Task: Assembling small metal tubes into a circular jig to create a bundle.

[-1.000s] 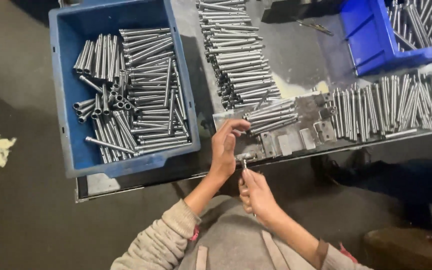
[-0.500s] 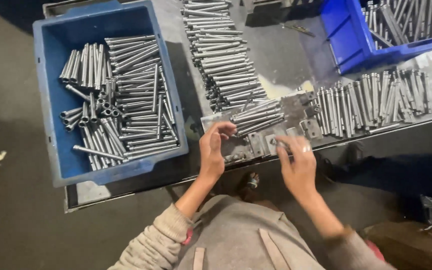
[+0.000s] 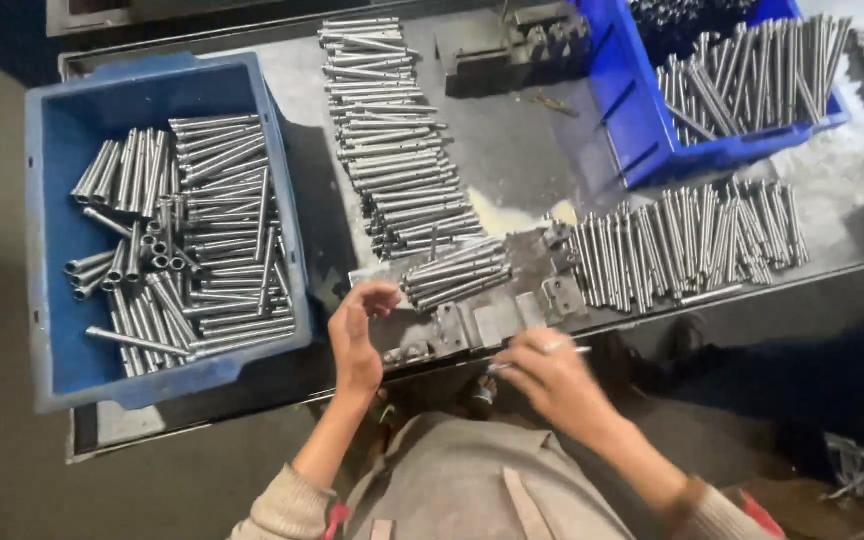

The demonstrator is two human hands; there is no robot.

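Beige sleeves (image 3: 282,505), grey apron (image 3: 462,480)

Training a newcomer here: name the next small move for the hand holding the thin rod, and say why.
Probably bring the right hand in to the metal fixture: its grip holds a thin rod level just short of it, and the left hand waits at the fixture's other end.

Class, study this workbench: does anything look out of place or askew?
Mostly orderly. In the left blue bin, several metal tubes lie crossed and end-on instead of parallel. One tube sticks up across the central row.
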